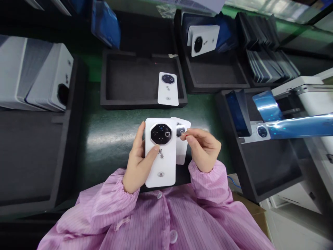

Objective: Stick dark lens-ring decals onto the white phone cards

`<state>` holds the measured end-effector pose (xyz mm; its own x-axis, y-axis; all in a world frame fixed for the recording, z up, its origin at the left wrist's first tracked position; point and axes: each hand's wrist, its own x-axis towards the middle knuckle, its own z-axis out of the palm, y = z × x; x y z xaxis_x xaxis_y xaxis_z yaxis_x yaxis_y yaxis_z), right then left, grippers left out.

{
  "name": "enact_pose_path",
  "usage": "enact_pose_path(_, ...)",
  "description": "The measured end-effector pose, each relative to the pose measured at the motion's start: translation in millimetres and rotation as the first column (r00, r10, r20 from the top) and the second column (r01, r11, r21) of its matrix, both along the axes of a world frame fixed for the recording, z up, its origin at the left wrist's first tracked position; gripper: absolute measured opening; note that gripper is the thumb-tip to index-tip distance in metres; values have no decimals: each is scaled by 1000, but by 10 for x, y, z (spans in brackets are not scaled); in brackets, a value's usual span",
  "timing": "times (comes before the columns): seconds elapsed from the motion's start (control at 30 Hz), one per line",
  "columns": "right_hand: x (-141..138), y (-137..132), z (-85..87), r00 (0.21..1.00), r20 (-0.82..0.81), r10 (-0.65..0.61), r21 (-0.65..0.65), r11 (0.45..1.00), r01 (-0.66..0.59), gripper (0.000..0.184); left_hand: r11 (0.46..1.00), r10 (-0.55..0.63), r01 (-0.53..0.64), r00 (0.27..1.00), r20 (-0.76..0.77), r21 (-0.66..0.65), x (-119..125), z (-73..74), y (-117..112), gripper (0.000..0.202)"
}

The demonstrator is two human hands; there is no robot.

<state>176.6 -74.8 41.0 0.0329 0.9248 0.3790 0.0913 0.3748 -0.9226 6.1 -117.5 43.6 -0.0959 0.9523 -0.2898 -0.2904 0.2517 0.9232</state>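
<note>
My left hand [142,159] grips a white phone back cover [161,161] by its left edge, thumb across the front just below the black octagonal camera window. Dark lettering and a round emblem show on the cover, which faces me upright. Just right of it, my right hand [204,147] is closed in a pinch; a speck of red shows at its fingertips, too small to name. Partly hidden behind the held cover and near these fingers is a second white back cover [182,151]. A third white cover [168,91] leans on the front rim of a black foam tray.
The black foam tray [117,103] stands ahead on the green tabletop [104,135]. White covers [45,76] stand stacked at left. Another tray [218,86] holds covers and blue film pieces. At right, blue film [299,125] stretches over a tray. Dark panels [272,66] fill racks at back right.
</note>
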Motion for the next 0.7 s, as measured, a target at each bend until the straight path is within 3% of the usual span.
enact_pose_path(0.1, -15, 4, 4, 999, -5, -45, -25, 999, 45, 14, 1000, -16, 16, 999, 29, -17, -8, -3, 18, 75)
enact_pose_path(0.33, 18, 62, 51, 985, 168, -49, 78, 996, 36, 13, 1000, -17, 17, 1000, 18, 18, 9, -5, 8, 76)
enact_pose_path(0.43, 11, 90, 40, 987, 148, -64, 76, 996, 53, 17, 998, -23, 26, 999, -34, 65, 27, -35, -22, 73)
enact_pose_path(0.5, -22, 94, 38, 992, 125, -33, 65, 998, 25, 25, 994, -38, 46, 996, -80, 97, 38, -67, -48, 72)
enact_pose_path(0.63, -127, 69, 79, 982, 190, 4, 97, 995, -22, 62, 982, -80, 112, 977, -199, 153, 53, -124, -92, 71)
enact_pose_path(0.7, -171, 51, 116, 972, 235, -9, 128, 992, -21, 67, 967, -72, 144, 946, -315, 211, 55, -141, -103, 70)
